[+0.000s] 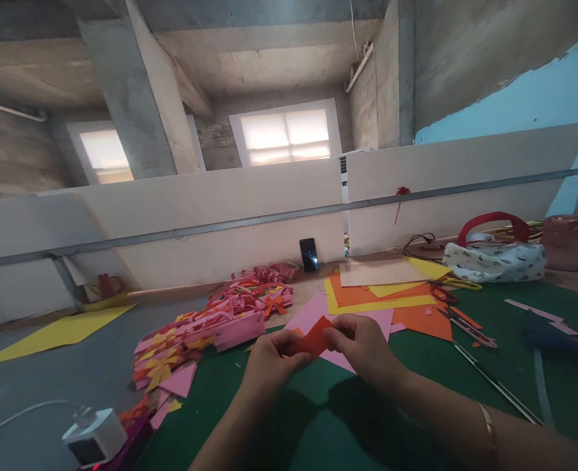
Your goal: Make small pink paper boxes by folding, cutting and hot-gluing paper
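Note:
A small piece of orange paper [314, 338] is held up between my two hands, above the green mat [220, 386]. My left hand [275, 358] pinches its left end between thumb and fingers. At the paper's upper right end, my right hand [362, 343] grips it the same way. The paper looks folded, though my fingers cover parts of it. Behind and beneath the hands lies pink paper [384, 320] on the mat. To the left is a long heap of cut and folded pink, orange and yellow paper pieces [240, 304].
Yellow and orange sheets [416, 320] lie at right with scissors [473, 327] and a metal rod [495, 379]. Further back stand a fabric bag [495, 261], a pink jug [561, 242] and a phone [309, 255]. A white charger [95, 435] sits at front left.

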A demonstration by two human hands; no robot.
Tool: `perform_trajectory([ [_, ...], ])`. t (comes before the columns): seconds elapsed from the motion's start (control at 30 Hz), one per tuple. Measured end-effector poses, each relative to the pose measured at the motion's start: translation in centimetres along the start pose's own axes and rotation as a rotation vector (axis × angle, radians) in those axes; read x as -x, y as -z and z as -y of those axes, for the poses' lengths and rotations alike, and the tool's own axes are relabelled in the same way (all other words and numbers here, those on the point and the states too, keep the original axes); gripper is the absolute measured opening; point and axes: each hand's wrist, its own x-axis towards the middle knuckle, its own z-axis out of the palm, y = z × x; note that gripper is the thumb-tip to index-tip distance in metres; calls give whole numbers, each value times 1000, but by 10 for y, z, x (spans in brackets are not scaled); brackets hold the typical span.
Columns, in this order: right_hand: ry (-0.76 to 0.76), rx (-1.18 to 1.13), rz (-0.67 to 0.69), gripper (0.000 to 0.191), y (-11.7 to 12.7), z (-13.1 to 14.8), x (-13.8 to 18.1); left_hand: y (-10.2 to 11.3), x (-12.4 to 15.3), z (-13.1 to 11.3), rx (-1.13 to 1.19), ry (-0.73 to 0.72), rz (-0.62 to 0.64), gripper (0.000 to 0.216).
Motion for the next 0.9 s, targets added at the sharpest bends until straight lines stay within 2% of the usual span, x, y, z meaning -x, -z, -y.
perform_trajectory([
  [0.17, 43, 54, -38, 14, 1, -2, 0, -1, 1, 1, -73, -47, 72, 26],
  [0.27, 57, 80, -37, 13, 2, -1, -1, -2, 0, 2, -99, -52, 76, 33],
  [0.37, 60, 48, -33, 9, 2, -1, -1, -2, 0, 4, -138, -97, 72, 31],
  [0.5, 26, -15, 15, 28, 2, -2, -2, -2, 2, 3, -239, -141, 30, 26],
  [0.6, 51, 27, 49, 17, 2, -4, -4, -3, 3, 1, -294, -157, 1, 25],
  [0.9, 53, 87, 20, 16, 4, -1, -3, -3, 0, 0, -265, -113, 52, 24],
])
